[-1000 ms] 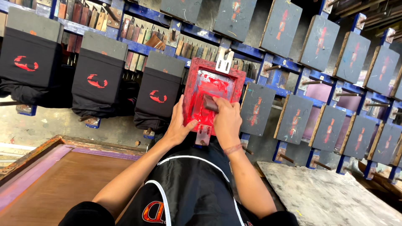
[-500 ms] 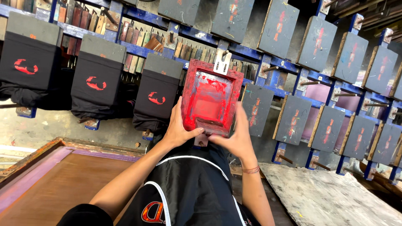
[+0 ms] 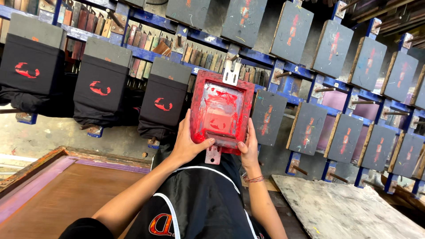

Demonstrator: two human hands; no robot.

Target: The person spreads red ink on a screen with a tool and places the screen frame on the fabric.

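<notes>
We hold a small red-stained wooden printing screen (image 3: 221, 110) with both hands, and every place here is told from it. Our left hand (image 3: 188, 144) closes on its lower left edge, thumb across the frame's bottom rail; our right hand (image 3: 249, 148) clasps its lower right corner. The screen lies over a grey board on the blue metal rack (image 3: 283, 66). To the left of the screen, three boards wear black shirts, each already bearing a red mark (image 3: 163, 104). To its right, the bare grey boards (image 3: 307, 128) carry only red smears and no shirts, so that side looks undone. Below and left of the screen sits a large wooden-framed brown screen (image 3: 66, 186).
</notes>
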